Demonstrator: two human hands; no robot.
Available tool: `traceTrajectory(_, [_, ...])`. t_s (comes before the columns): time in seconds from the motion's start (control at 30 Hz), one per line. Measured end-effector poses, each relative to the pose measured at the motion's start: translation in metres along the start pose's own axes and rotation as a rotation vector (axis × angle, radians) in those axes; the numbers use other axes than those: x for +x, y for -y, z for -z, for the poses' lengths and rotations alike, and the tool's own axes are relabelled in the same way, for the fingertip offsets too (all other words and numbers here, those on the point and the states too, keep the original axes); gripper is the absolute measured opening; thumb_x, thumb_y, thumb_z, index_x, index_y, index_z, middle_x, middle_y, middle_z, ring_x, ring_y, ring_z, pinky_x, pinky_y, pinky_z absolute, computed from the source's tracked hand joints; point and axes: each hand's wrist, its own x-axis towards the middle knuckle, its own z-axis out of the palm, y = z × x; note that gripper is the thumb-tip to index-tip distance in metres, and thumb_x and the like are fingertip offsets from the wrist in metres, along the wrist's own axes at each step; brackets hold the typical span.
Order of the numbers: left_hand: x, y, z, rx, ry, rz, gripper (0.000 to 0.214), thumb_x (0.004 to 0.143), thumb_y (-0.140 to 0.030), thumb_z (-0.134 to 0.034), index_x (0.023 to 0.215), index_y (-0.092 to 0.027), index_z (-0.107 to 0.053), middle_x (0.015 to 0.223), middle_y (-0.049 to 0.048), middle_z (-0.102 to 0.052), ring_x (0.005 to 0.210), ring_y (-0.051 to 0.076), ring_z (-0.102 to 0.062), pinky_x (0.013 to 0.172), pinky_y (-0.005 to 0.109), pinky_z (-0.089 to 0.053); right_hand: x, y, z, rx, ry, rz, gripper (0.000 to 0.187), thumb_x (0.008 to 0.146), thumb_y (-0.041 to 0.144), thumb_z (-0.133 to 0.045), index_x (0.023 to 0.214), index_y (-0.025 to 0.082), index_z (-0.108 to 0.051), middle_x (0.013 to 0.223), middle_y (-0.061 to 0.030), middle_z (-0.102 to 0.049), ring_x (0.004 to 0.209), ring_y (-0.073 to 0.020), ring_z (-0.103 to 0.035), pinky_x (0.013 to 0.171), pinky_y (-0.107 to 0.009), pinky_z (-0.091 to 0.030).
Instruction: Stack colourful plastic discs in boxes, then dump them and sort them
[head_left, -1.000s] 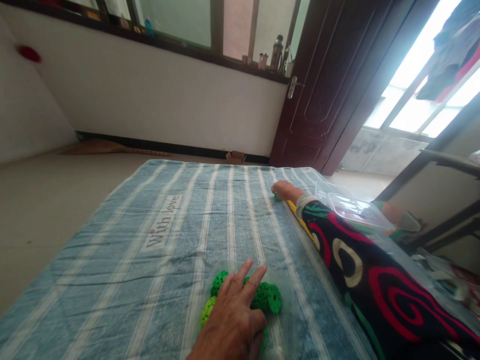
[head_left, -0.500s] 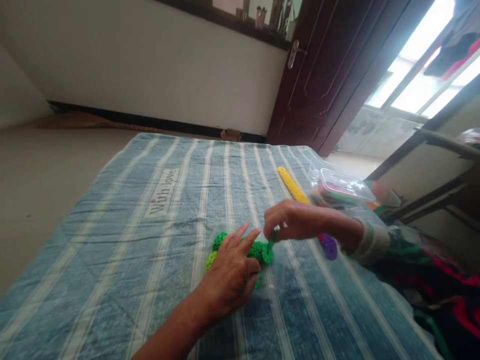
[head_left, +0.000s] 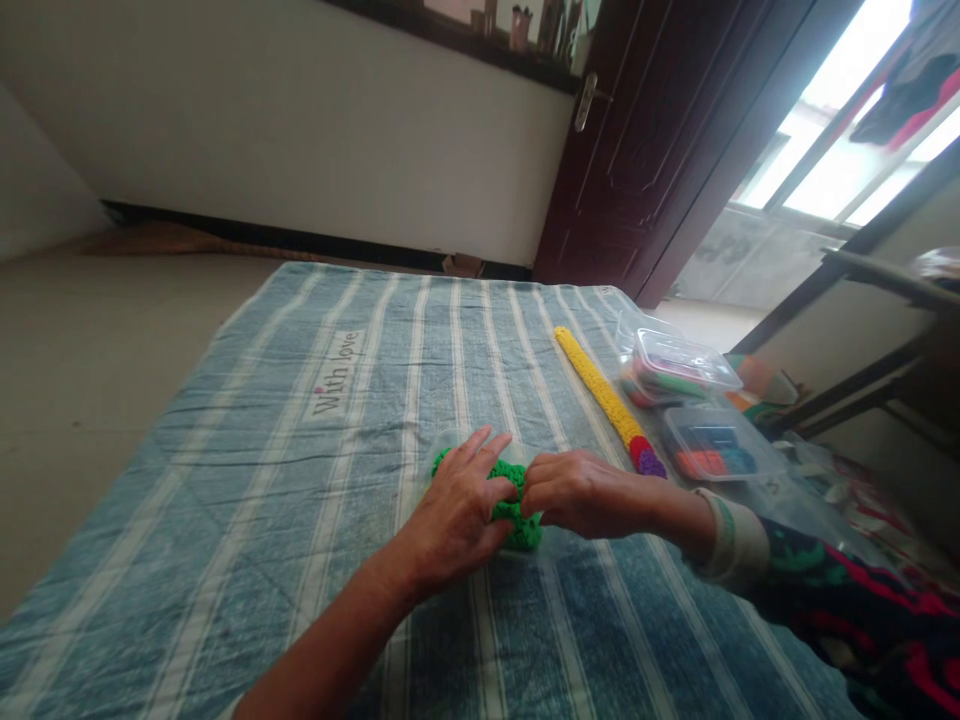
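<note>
Green knitted pieces (head_left: 523,537) lie bunched in a shallow clear plastic box (head_left: 559,560) on the cloth. My left hand (head_left: 461,505) rests over them with its fingers stretched out and apart, covering their left part. At their right end my right hand (head_left: 574,493) has its fingers closed in a pinch on the green knitted piece; the fingertips are partly hidden. Beyond my right hand lies a long yellow knitted strip (head_left: 598,388) with a red band and a purple end (head_left: 651,462).
A blue and white striped cloth (head_left: 247,480) covers the table. On the right stand a lidded clear box (head_left: 686,360) and another clear box (head_left: 765,457) with orange and blue items. A rack (head_left: 885,390) is at far right; a dark red door (head_left: 637,150) stands behind.
My right hand has moved lower and closer to my left hand, onto the green pieces. A loose green end under its fingers no longer shows. My left hand has shifted slightly.
</note>
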Motion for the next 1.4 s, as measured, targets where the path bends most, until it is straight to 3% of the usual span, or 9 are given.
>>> traceTrajectory(0.17, [-0.001,0.005,0.0,0.041,-0.011,0.005,0.014,0.072,-0.014,-0.065,0.082,-0.02,-0.072,0.151,0.0116,-0.037,0.142,0.039,-0.019,0.111,0.057,-0.023,-0.012,-0.001,-0.006,-0.05,-0.228,-0.086,0.018,0.092,0.016,-0.048,0.079,0.016,-0.061,0.068,-0.0034,-0.057,0.069,-0.0152,-0.052,0.066,-0.027,-0.041])
traceTrajectory(0.37, [-0.001,0.001,-0.002,0.042,0.022,0.007,0.014,0.071,-0.013,-0.067,0.079,-0.022,-0.073,0.152,0.0084,-0.036,0.142,0.04,-0.019,0.11,0.06,-0.023,-0.024,0.008,-0.013,-0.023,-0.529,-0.19,0.018,0.091,0.012,-0.048,0.079,0.016,-0.061,0.07,-0.0041,-0.061,0.07,-0.0143,-0.056,0.067,-0.027,-0.045])
traceTrajectory(0.5, [-0.004,0.01,0.008,0.035,-0.048,-0.01,0.019,0.074,-0.013,-0.066,0.089,-0.021,-0.074,0.149,0.0107,-0.04,0.141,0.039,-0.024,0.11,0.059,-0.026,-0.03,0.023,-0.014,-0.019,-0.671,-0.245,0.015,0.089,0.01,-0.051,0.08,0.016,-0.061,0.074,-0.0054,-0.064,0.073,-0.0151,-0.06,0.069,-0.028,-0.048])
traceTrajectory(0.63, [-0.019,0.025,0.021,0.078,-0.169,0.001,0.019,0.081,-0.012,-0.057,0.094,-0.015,-0.071,0.14,0.0157,-0.051,0.134,0.033,-0.04,0.109,0.053,-0.034,-0.036,0.033,-0.025,-0.009,-0.796,-0.322,0.013,0.088,0.009,-0.053,0.084,0.018,-0.062,0.076,-0.0047,-0.066,0.075,-0.0157,-0.062,0.07,-0.028,-0.05])
traceTrajectory(0.8, [-0.046,0.015,0.014,0.172,-0.128,-0.039,0.032,0.085,-0.027,-0.06,0.116,-0.017,-0.063,0.131,0.0137,-0.06,0.126,0.03,-0.051,0.106,0.057,-0.037,-0.04,0.033,-0.052,0.033,-0.942,-0.4,0.01,0.086,0.011,-0.058,0.088,0.019,-0.064,0.08,-0.0046,-0.068,0.078,-0.0164,-0.064,0.073,-0.028,-0.052])
traceTrajectory(0.9, [-0.053,0.005,0.002,0.259,-0.08,-0.057,0.045,0.079,-0.031,-0.068,0.121,-0.015,-0.059,0.131,0.0155,-0.059,0.124,0.032,-0.053,0.106,0.059,-0.036,-0.041,0.03,-0.064,0.058,-0.993,-0.423,0.012,0.086,0.011,-0.057,0.088,0.019,-0.065,0.08,-0.0043,-0.069,0.077,-0.0162,-0.064,0.071,-0.028,-0.053])
traceTrajectory(1.0, [-0.053,0.002,-0.007,0.319,-0.056,-0.061,0.043,0.08,-0.025,-0.066,0.121,-0.014,-0.058,0.131,0.0158,-0.06,0.123,0.032,-0.054,0.106,0.059,-0.036,-0.043,0.028,-0.069,0.065,-1.032,-0.443,0.012,0.085,0.012,-0.057,0.087,0.019,-0.066,0.08,-0.0041,-0.069,0.076,-0.0159,-0.065,0.071,-0.028,-0.053])
traceTrajectory(1.2, [-0.053,0.004,-0.008,0.309,-0.048,-0.042,0.041,0.081,-0.016,-0.062,0.122,-0.018,-0.057,0.133,0.0123,-0.059,0.126,0.03,-0.051,0.108,0.059,-0.033,-0.049,0.023,-0.072,0.082,-1.09,-0.499,0.009,0.085,0.016,-0.059,0.083,0.019,-0.066,0.076,-0.0031,-0.069,0.068,-0.0141,-0.063,0.065,-0.025,-0.052])
traceTrajectory(1.4, [-0.044,0.0,0.001,0.28,-0.033,0.074,0.078,0.071,-0.044,-0.072,0.137,-0.014,-0.042,0.146,0.0209,-0.041,0.138,0.033,-0.034,0.112,0.057,-0.025,-0.052,0.021,-0.082,0.148,-1.085,-0.521,0.011,0.085,0.019,-0.058,0.082,0.019,-0.068,0.075,-0.0031,-0.07,0.065,-0.0142,-0.064,0.063,-0.024,-0.053])
